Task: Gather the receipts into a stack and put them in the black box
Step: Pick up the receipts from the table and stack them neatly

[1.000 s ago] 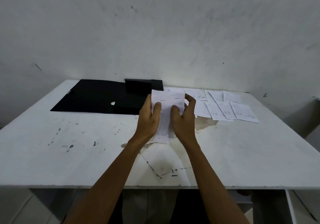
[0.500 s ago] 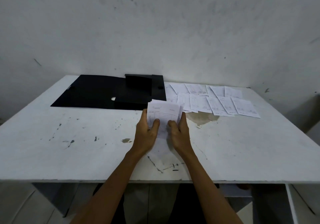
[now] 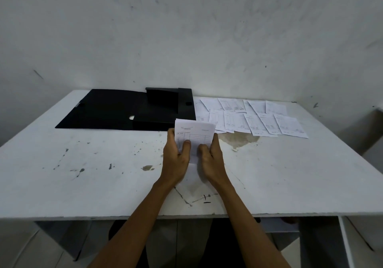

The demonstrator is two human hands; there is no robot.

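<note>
The table (image 3: 83, 174) sits lower in view than a second ago, and the black box (image 3: 128, 110) lies open flat at its far edge. Loose receipts (image 3: 255, 120) now show fully along the far right. The stack (image 3: 194, 137), white with printed grids, stands upright, pinched between left hand (image 3: 176, 159) and right hand (image 3: 211, 159), thumbs in front.

Receipt stack (image 3: 194, 135) upright, held mid-table; loose receipts (image 3: 255, 118) spread far right; black box (image 3: 128, 110) open, beside them.
</note>
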